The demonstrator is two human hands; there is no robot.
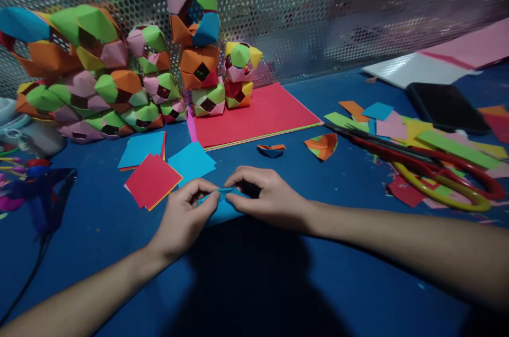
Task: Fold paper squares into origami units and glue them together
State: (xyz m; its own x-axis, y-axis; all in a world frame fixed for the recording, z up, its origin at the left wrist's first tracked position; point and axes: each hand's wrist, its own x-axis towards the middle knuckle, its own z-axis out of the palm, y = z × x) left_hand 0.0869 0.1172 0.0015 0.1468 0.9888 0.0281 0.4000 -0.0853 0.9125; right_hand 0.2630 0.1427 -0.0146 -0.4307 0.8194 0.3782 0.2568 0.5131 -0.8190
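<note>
A blue paper piece (225,212) lies near the table's front, its far edge raised between both hands. My left hand (185,215) pinches it from the left, thumb and fingers closed. From the right, my right hand (270,196) grips the same paper, with its thumb close to the left thumb. Just beyond the hands lie a blue sheet (193,161) and a stack of red squares (153,180). A small folded orange-and-dark piece (271,149) and a folded orange-and-green piece (322,146) rest past my right hand.
Folded paper modules (115,87) stand along the perforated metal back. Large red sheets (254,117) lie before them. Scissors (429,159), paper scraps (457,148) and a black phone (447,106) are at right. A blue glue gun (40,201) is at left.
</note>
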